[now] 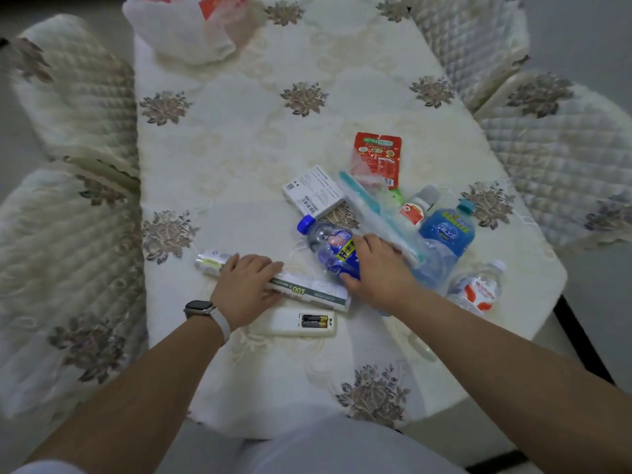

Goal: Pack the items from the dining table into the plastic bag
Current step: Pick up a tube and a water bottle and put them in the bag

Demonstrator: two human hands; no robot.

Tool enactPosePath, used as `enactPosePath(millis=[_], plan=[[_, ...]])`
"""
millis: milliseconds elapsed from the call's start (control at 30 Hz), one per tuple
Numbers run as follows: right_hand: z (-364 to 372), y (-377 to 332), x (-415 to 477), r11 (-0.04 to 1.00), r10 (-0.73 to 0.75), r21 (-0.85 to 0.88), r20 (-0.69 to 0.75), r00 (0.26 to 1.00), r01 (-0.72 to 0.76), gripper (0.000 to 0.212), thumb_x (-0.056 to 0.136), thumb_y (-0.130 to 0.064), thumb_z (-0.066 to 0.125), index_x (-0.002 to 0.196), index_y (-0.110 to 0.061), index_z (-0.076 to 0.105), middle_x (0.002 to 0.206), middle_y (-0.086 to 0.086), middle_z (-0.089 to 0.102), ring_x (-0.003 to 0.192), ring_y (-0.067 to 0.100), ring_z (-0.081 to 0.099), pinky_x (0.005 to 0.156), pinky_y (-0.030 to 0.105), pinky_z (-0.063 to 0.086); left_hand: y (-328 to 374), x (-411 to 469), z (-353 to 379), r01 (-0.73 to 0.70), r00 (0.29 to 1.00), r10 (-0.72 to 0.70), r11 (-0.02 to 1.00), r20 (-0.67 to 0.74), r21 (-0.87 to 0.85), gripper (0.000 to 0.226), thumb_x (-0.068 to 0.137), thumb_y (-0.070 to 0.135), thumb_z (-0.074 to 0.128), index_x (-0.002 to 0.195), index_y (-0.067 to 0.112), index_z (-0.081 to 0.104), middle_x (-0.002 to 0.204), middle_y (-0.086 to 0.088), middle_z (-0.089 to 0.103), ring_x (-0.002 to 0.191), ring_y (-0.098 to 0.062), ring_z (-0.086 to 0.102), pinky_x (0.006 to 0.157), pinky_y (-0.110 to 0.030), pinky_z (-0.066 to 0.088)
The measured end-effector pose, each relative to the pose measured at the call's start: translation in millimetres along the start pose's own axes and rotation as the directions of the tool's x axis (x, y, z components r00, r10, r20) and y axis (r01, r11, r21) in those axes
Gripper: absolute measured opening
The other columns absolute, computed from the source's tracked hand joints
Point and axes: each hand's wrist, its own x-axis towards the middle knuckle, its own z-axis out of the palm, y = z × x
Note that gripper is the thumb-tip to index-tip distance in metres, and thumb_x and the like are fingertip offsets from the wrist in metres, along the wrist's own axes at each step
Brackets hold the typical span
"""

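A white plastic bag (186, 27) with red print lies at the table's far left end. My left hand (244, 285) closes over a long white-green roll box (307, 291) near the front edge. My right hand (374, 265) wraps around a lying blue-capped bottle (326, 242). Around it lie a white remote (294, 323) with its battery bay showing, a white carton (314, 191), a red snack pouch (378, 157), a clear zip bag (383, 217) with teal strip, a large blue-label bottle (446, 230) and a small red-label water bottle (478, 289).
A small white jar (419, 206) with a red label lies behind the zip bag. The table (239, 138) wears a cream floral cloth. Quilted chairs stand at the left (68, 107) and right (561, 159). A small silvery tube (212, 261) lies left of my left hand.
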Motion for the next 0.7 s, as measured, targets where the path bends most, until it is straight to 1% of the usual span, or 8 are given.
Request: enactPosePath(millis=[100, 167, 267, 367, 433, 567, 633, 700], plan=[[2, -7, 5, 0.999, 0.037, -0.037, -0.003, 0.999, -0.037, 0.084, 0.084, -0.058, 0.059, 0.148, -0.014, 0.028, 0.135, 0.008, 0.043, 0.124, 0.028, 0.044, 0.104, 0.044, 0.038, -14, 5, -1, -0.052, 0.999, 0.052, 0.998, 0.016, 0.02, 0.054, 0.068, 0.046, 0.082, 0.115, 0.025, 0.066, 0.106, 0.001, 0.067, 0.102, -0.028, 0.062, 0.099, -0.056, 0.04], [4, -11, 6, 0.998, 0.059, -0.032, 0.0, 0.998, -0.059, 0.086, 0.082, -0.059, 0.06, 0.148, -0.014, 0.027, 0.136, 0.009, 0.043, 0.125, 0.028, 0.044, 0.104, 0.045, 0.039, -24, 2, -4, -0.045, 0.999, 0.045, 0.999, 0.014, 0.012, 0.053, 0.068, 0.048, 0.08, 0.113, 0.024, 0.067, 0.103, 0.0, 0.067, 0.098, -0.028, 0.062, 0.096, -0.05, 0.042], [3, -14, 12, 0.996, 0.081, -0.023, 0.002, 0.997, -0.081, 0.087, 0.081, -0.061, 0.06, 0.146, -0.013, 0.03, 0.135, 0.011, 0.045, 0.123, 0.029, 0.045, 0.101, 0.043, 0.042, -38, -12, -8, 0.023, 0.999, -0.024, 0.999, -0.021, -0.026, 0.05, 0.068, 0.048, 0.08, 0.109, 0.022, 0.069, 0.095, -0.002, 0.068, 0.087, -0.029, 0.063, 0.081, -0.042, 0.048], [4, -17, 17, 0.994, 0.098, -0.039, -0.004, 0.995, -0.098, 0.084, 0.08, -0.061, 0.061, 0.142, -0.011, 0.034, 0.132, 0.012, 0.048, 0.119, 0.03, 0.048, 0.097, 0.041, 0.043, -45, -33, -7, 0.09, 0.993, -0.094, 0.995, -0.074, -0.051, 0.051, 0.069, 0.053, 0.069, 0.108, 0.02, 0.07, 0.088, -0.003, 0.067, 0.076, -0.03, 0.063, 0.068, -0.038, 0.05], [8, -19, 18, 0.995, 0.094, -0.028, -0.009, 0.996, -0.094, 0.082, 0.08, -0.058, 0.062, 0.14, -0.009, 0.033, 0.131, 0.013, 0.048, 0.119, 0.03, 0.048, 0.093, 0.04, 0.045, -45, -47, -6, 0.169, 0.977, -0.182, 0.978, -0.109, -0.12, 0.051, 0.071, 0.055, 0.068, 0.108, 0.02, 0.069, 0.086, -0.002, 0.065, 0.074, -0.029, 0.062, 0.063, -0.035, 0.05], [12, -21, 20, 0.995, 0.092, -0.037, 0.012, 0.996, -0.091, 0.088, 0.08, -0.058, 0.063, 0.143, -0.009, 0.026, 0.133, 0.014, 0.045, 0.12, 0.031, 0.048, 0.089, 0.042, 0.048, -27, -71, -18, 0.394, 0.9, -0.435, 0.839, -0.028, -0.376, 0.034, 0.076, 0.053, 0.074, 0.1, 0.031, 0.065, 0.081, 0.005, 0.055, 0.076, -0.016, 0.056, 0.062, -0.033, 0.047], [10, -21, 22, 0.996, 0.091, -0.027, 0.02, 0.996, -0.091, 0.087, 0.077, -0.059, 0.064, 0.14, -0.01, 0.029, 0.131, 0.014, 0.046, 0.117, 0.031, 0.049, 0.086, 0.042, 0.048, -12, -82, -27, 0.444, 0.859, -0.511, 0.765, -0.022, -0.466, 0.027, 0.078, 0.053, 0.073, 0.094, 0.034, 0.063, 0.079, 0.007, 0.054, 0.073, -0.008, 0.054, 0.06, -0.031, 0.045], [7, -18, 23, 0.997, 0.073, 0.011, 0.029, 0.997, -0.073, 0.084, 0.075, -0.058, 0.066, 0.137, -0.013, 0.032, 0.128, 0.013, 0.048, 0.114, 0.031, 0.051, 0.084, 0.041, 0.048, 4, -93, -35, 0.468, 0.823, -0.567, 0.712, -0.034, -0.524, 0.024, 0.079, 0.052, 0.073, 0.09, 0.034, 0.061, 0.078, 0.006, 0.057, 0.07, -0.006, 0.054, 0.059, -0.029, 0.043]])
